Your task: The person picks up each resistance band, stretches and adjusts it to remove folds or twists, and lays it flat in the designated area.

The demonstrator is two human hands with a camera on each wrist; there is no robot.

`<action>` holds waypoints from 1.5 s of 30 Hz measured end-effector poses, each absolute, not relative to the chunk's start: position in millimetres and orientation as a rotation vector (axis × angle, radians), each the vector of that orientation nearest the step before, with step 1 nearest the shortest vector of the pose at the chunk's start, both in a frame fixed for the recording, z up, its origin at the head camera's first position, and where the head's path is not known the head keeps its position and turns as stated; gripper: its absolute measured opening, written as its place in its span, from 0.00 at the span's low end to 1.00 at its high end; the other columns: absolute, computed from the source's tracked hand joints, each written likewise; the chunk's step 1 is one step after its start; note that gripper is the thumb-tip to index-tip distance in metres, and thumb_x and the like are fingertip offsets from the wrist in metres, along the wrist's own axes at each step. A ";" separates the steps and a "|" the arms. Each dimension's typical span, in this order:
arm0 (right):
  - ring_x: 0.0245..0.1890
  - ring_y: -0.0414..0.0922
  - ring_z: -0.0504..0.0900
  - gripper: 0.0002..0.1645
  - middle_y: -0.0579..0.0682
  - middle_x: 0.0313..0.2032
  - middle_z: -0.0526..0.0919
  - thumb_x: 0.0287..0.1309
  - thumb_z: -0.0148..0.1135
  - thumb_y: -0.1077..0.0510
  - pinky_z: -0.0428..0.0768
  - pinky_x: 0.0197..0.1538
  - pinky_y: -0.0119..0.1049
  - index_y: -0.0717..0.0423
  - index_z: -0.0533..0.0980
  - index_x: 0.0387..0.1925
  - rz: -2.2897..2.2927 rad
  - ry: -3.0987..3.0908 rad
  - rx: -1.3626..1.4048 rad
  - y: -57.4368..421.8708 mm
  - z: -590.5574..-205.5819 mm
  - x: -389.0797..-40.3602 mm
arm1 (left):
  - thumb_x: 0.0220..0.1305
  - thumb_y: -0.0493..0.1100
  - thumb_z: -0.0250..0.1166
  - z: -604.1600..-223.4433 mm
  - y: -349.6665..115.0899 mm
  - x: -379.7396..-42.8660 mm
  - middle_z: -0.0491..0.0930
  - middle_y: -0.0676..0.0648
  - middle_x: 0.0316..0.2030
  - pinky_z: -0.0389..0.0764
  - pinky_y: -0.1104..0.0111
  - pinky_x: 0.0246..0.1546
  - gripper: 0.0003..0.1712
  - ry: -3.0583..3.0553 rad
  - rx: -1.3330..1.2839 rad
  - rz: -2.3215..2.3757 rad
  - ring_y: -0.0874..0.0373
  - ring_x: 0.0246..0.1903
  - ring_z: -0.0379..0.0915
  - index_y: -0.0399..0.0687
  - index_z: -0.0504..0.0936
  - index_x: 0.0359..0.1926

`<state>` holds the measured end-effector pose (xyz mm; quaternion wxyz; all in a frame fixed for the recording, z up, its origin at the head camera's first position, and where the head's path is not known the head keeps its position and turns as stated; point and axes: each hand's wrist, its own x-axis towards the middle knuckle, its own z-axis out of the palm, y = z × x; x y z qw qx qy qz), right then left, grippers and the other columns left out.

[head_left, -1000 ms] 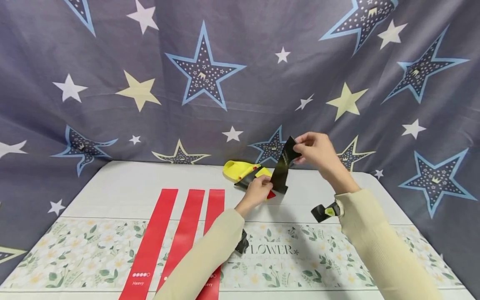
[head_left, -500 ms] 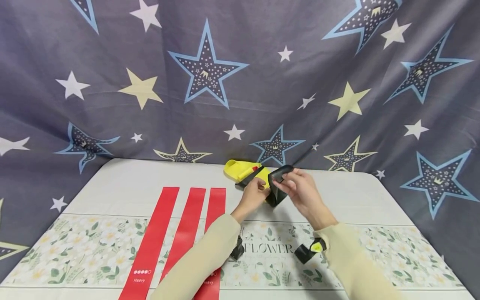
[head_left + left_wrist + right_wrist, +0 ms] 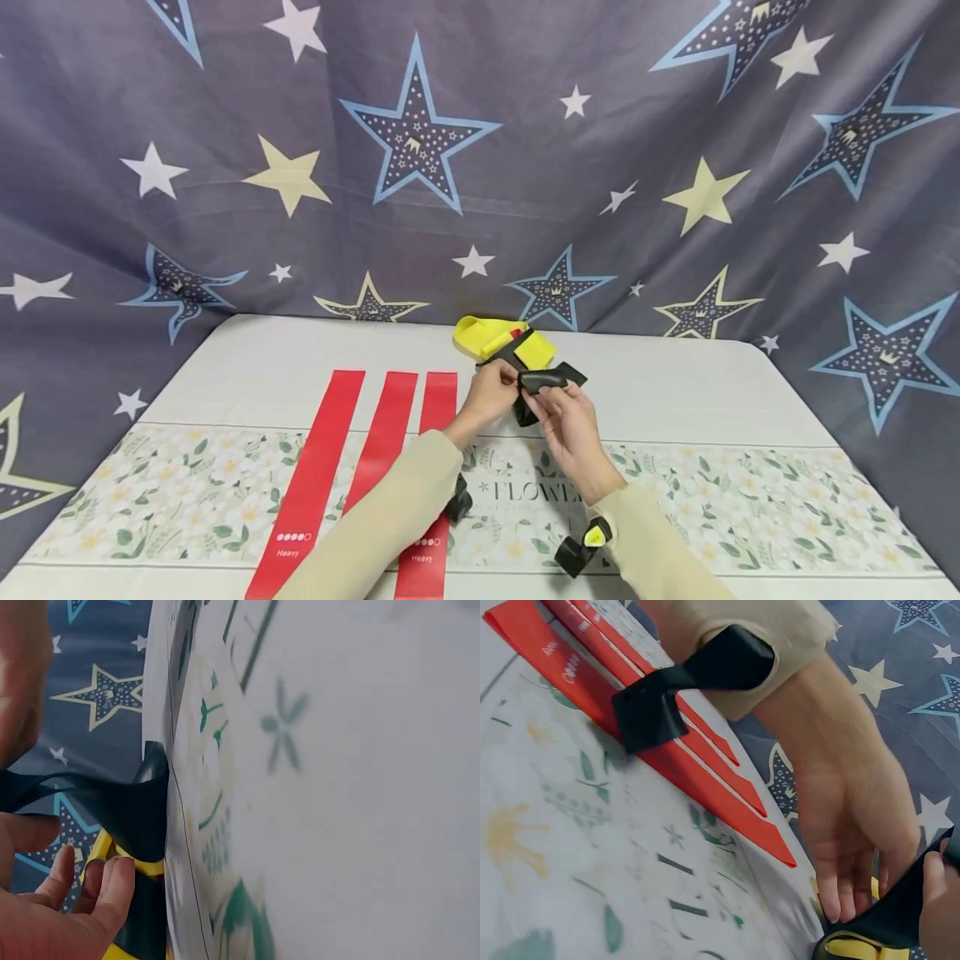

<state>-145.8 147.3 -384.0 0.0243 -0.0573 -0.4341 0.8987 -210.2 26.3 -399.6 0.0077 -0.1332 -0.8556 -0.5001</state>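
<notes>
A black resistance band [image 3: 545, 381] is folded over itself between my two hands, near the back of the table. My left hand [image 3: 489, 393] pinches its left end, and my right hand [image 3: 572, 423] grips the fold from the right with thumb and fingers. A flap of the band sticks out behind the right fingers. In the left wrist view the band [image 3: 127, 806] runs between the left hand [image 3: 82, 911] and the right hand [image 3: 21, 682]. The right wrist view shows the left hand [image 3: 851, 795] with fingertips at the band [image 3: 885, 911].
Behind my hands lies a pile of folded yellow bands [image 3: 480, 335] with a black one among them. Three red bands [image 3: 318, 450] lie flat side by side on the left, marked Heavy. A star-patterned curtain [image 3: 420, 250] hangs at the table's [image 3: 675, 392] far edge.
My right hand has come down and left, bringing the raised end of the black band over toward my left hand. The band went from stretched upward to folded. The left hand shifted slightly left.
</notes>
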 end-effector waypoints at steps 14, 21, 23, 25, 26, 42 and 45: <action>0.36 0.34 0.84 0.09 0.44 0.35 0.81 0.59 0.51 0.72 0.80 0.49 0.28 0.55 0.69 0.34 2.722 -1.460 -0.298 121.9 -404.1 -130.4 | 0.70 0.53 0.48 -384.1 -8.1 -174.5 0.82 0.47 0.22 0.73 0.75 0.14 0.28 -2.714 -0.156 -2.122 0.64 0.13 0.73 0.31 0.82 0.36; 0.36 0.35 0.84 0.10 0.45 0.34 0.81 0.59 0.52 0.73 0.81 0.46 0.27 0.59 0.71 0.39 2.792 -1.462 -0.285 105.6 -412.3 -114.9 | 0.65 0.46 0.58 -380.3 -17.8 -160.5 0.82 0.39 0.39 0.82 0.70 0.29 0.23 -2.667 -0.043 -2.228 0.62 0.24 0.79 0.32 0.76 0.54; 0.35 0.35 0.84 0.10 0.45 0.34 0.81 0.59 0.53 0.73 0.81 0.45 0.26 0.61 0.70 0.42 2.798 -1.504 -0.281 102.4 -414.4 -110.7 | 0.63 0.41 0.60 -380.7 -19.7 -159.0 0.81 0.39 0.42 0.82 0.67 0.35 0.20 -2.632 -0.028 -2.225 0.60 0.30 0.79 0.33 0.77 0.52; 0.35 0.34 0.84 0.15 0.45 0.35 0.82 0.59 0.54 0.72 0.81 0.45 0.25 0.65 0.68 0.49 2.815 -1.568 -0.261 101.6 -416.3 -106.4 | 0.61 0.39 0.61 -381.0 -21.3 -157.7 0.82 0.39 0.44 0.82 0.64 0.39 0.18 -2.597 -0.032 -2.232 0.59 0.33 0.79 0.34 0.79 0.52; 0.36 0.34 0.84 0.18 0.45 0.36 0.82 0.59 0.54 0.71 0.80 0.46 0.25 0.67 0.67 0.52 2.825 -1.605 -0.249 102.1 -417.3 -104.5 | 0.61 0.37 0.61 -381.2 -22.0 -157.0 0.83 0.39 0.44 0.81 0.65 0.39 0.18 -2.580 -0.044 -2.240 0.59 0.34 0.79 0.34 0.80 0.51; 0.55 0.47 0.79 0.42 0.55 0.49 0.83 0.72 0.22 0.37 0.70 0.65 0.39 0.67 0.49 0.69 3.396 -1.173 0.027 131.9 -420.5 -107.8 | 0.58 0.29 0.56 -366.2 -31.5 -139.9 0.77 0.48 0.29 0.82 0.69 0.33 0.18 -2.554 -0.220 -2.301 0.61 0.28 0.75 0.33 0.79 0.51; 0.51 0.44 0.82 0.37 0.54 0.45 0.85 0.73 0.25 0.39 0.76 0.59 0.36 0.65 0.56 0.63 3.372 -1.140 -0.052 133.1 -417.8 -114.4 | 0.58 0.29 0.54 -365.3 -34.6 -134.1 0.78 0.44 0.33 0.84 0.67 0.33 0.19 -2.611 -0.237 -2.267 0.58 0.29 0.76 0.32 0.79 0.50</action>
